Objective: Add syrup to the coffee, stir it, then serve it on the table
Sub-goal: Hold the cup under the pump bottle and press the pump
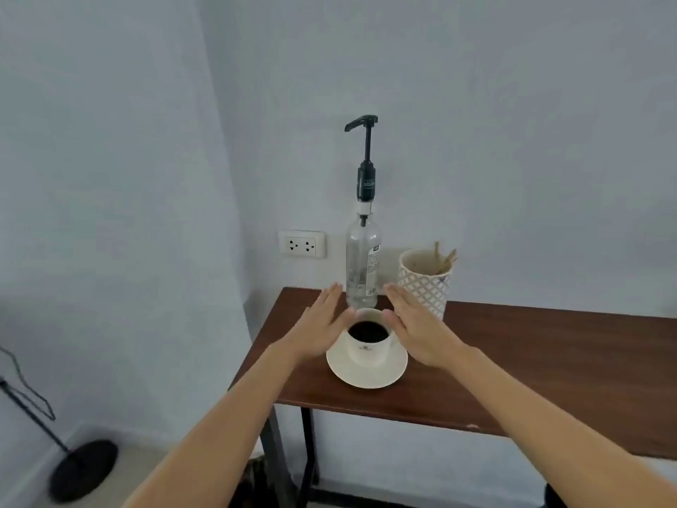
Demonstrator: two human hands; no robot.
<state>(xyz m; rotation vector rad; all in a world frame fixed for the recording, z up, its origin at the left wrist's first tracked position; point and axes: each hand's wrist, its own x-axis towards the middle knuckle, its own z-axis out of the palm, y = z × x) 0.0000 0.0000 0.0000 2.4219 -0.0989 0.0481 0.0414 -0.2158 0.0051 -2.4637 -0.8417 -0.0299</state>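
A white cup of black coffee stands on a white saucer near the left end of a brown wooden table. Behind it against the wall is a clear syrup bottle with a tall black pump, its spout pointing left. My left hand is flat with fingers stretched out, just left of the cup. My right hand is likewise flat on the cup's right side. Both thumbs sit close to the cup's rim; neither hand holds anything.
A white patterned holder with wooden stirrers stands right of the bottle. A wall socket is left of it. The table's left edge lies close to my left hand. A black stand base is on the floor at the lower left.
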